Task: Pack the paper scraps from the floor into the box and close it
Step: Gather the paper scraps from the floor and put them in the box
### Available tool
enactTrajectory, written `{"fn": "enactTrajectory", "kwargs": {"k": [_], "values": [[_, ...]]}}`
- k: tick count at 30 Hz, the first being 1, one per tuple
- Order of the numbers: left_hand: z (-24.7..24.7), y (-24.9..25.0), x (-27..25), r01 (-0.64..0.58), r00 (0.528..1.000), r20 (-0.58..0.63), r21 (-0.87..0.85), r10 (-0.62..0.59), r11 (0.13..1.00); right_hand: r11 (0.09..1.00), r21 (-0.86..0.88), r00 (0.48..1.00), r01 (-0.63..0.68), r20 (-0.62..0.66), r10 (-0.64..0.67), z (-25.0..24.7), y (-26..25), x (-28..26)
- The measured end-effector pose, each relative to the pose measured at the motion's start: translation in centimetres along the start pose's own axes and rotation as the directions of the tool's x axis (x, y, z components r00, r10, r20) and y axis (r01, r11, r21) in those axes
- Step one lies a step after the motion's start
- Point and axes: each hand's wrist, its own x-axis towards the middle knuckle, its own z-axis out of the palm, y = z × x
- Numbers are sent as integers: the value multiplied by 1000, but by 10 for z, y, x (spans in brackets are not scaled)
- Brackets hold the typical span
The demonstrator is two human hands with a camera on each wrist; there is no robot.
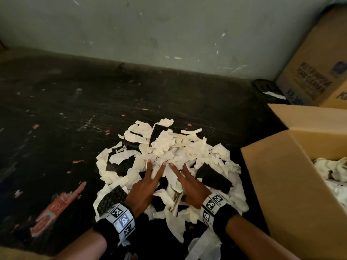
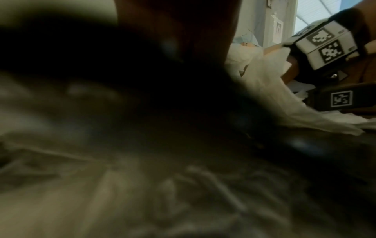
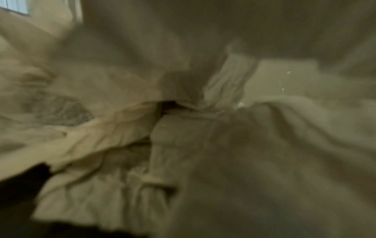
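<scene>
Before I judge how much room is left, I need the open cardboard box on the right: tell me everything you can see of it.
The open cardboard box is plain brown corrugated card and stands on the dark floor at the right, beside the pile of paper scraps. Its top is open, with one flap standing up at the far side. Crumpled white paper already lies inside, below the rim; how deep it goes is out of view. Neither hand touches it; both rest on the pile. Its right part is cut off by the frame.

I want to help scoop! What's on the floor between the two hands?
Head view: between the left hand and the right hand lie white paper scraps, part of the big heap, with a dark piece showing through.
</scene>
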Motion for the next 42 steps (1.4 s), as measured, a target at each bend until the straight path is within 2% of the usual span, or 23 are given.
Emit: {"fn": "enactTrajectory", "kwargs": {"k": [5,9,15,20,23,25,28,29,31,35,40,42], "values": [[-18,8,-3,18,999,-44,-39,-20,999,999,24,997,-32,-74,34,-10,-14,-7],[-55,24,-8,14,994,-108,-33,-18,999,1000,11,990,-18,-142,19,-43,-27,-17],[-100,41,-10,-96,972,-216,-27,88,995,998,-59,962,35,-268,-50,-90,-32,-34],[-147,84,-16,-145,968,-215,-72,127,987,997,-41,933,60,-352,-71,-139,-26,-61],[-171,116,-13,-160,955,-261,-47,142,986,995,-14,912,100,-399,-97,-176,-20,-90],[-183,140,-4,-170,943,-298,-44,150,984,992,-26,892,120,-437,-120,-200,-12,-112],[-202,189,6,-204,911,-357,36,204,978,985,-85,830,151,-530,-173,-233,12,-147],[-207,212,9,-225,897,-378,55,229,973,981,-109,804,161,-562,-194,-244,25,-162],[-212,259,14,-280,870,-404,65,282,958,980,-123,782,154,-591,-197,-265,54,-194],[-206,352,26,-371,837,-413,54,359,927,986,-119,773,120,-612,-169,-296,120,-256],[-172,450,53,-405,854,-356,4,380,914,994,-69,826,81,-554,-105,-305,200,-316],[-154,481,67,-417,854,-348,-11,387,909,996,-29,830,86,-551,-87,-301,225,-329]]}}
